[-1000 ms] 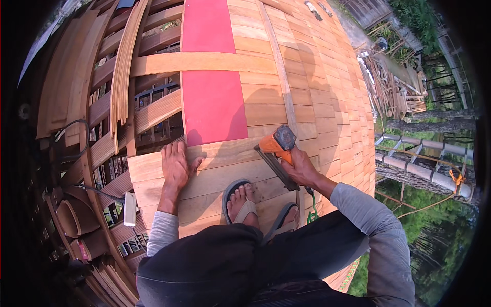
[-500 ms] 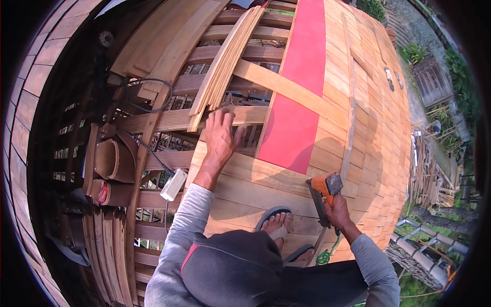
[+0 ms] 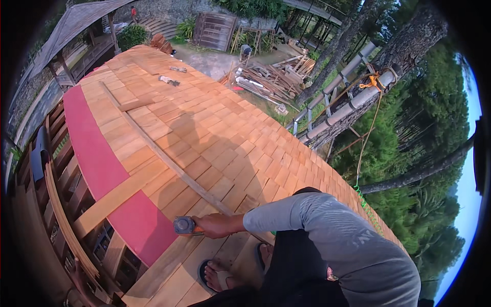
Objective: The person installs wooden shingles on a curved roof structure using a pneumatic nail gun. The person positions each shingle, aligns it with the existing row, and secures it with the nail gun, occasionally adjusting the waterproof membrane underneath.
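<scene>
My right hand (image 3: pixel 217 225) is closed round an orange nail gun with a dark grey cap (image 3: pixel 184 225), held just above the wooden shingles beside the red underlay strip (image 3: pixel 138 220). At the lower left, my left hand (image 3: pixel 79 273) is in shadow by the near end of a bundle of long thin wooden strips (image 3: pixel 71 230). Its fingers are too dim to show whether they grip the strips. A flat board (image 3: pixel 120 197) lies across the red strip, and one end of it reaches over the open battens. A long narrow batten (image 3: pixel 166 157) runs along the laid shingles (image 3: pixel 240 158).
My sandalled feet (image 3: pixel 220 273) stand on the shingles. Gaps show between the battens (image 3: pixel 115 256) at the left. A ladder (image 3: pixel 332 105) leans by a tree at the far right edge, with a green coiled hose (image 3: pixel 365 204) below. Scrap wood (image 3: pixel 276 79) lies on the ground beyond.
The view has swung to the right, bringing the ladder and trees in. My left hand now shows near the lower left by the strips. The nail gun stays in my right hand.
</scene>
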The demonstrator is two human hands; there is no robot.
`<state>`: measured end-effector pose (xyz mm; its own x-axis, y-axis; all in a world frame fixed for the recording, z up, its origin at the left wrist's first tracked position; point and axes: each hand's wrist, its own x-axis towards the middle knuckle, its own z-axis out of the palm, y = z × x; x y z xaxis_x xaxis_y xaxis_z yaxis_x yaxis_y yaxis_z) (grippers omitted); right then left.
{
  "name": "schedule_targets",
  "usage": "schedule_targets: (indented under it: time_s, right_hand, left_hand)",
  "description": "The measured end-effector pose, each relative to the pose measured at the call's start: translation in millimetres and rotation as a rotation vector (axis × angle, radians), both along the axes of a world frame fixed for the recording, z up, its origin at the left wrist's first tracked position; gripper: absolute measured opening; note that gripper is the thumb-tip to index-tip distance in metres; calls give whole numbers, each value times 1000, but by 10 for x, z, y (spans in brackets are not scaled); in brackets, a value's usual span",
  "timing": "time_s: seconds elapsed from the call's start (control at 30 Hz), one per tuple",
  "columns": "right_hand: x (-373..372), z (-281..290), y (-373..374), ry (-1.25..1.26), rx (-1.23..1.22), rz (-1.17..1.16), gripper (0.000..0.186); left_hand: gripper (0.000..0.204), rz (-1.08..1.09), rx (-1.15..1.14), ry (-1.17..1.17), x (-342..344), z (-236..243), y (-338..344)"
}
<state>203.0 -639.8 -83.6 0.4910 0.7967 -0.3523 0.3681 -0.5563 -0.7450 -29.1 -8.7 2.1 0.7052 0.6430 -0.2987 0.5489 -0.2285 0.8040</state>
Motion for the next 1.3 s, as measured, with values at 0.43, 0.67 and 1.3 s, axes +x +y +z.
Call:
schedule_targets:
  time_s: [0.43, 0.67, 1.3]
  right_hand:
    - [11, -74, 9, -22, 3, 30, 64]
    - [-10, -54, 16, -33, 32, 35, 48]
    - [1194, 845, -845, -307, -329, -136, 46]
  left_hand:
    - [61, 37, 69, 100, -54, 189, -127]
    - [74, 267, 650, 116, -171, 226, -279]
    - [63, -316, 1090, 327, 458, -286, -2652]
